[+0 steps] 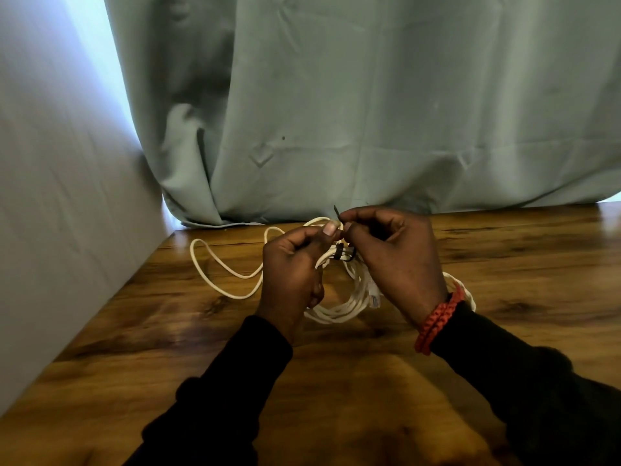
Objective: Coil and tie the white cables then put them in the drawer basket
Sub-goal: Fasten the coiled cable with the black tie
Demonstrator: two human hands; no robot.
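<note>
White cable (339, 306) is lying coiled on the wooden table (504, 264), bunched between the two hands, with one loose loop (218, 267) trailing off to the left. Left hand (295, 274) is gripping the gathered strands; right hand (396, 260) is pinching the dark tie (337, 210) just above the wrap. Hands are working close together, fingertips nearly touching. Risk, judged: tie slipping from the pinch, wrap loosening, coil springing apart. Trailing loop is staying outside the bundle. Drawer basket not in view.
</note>
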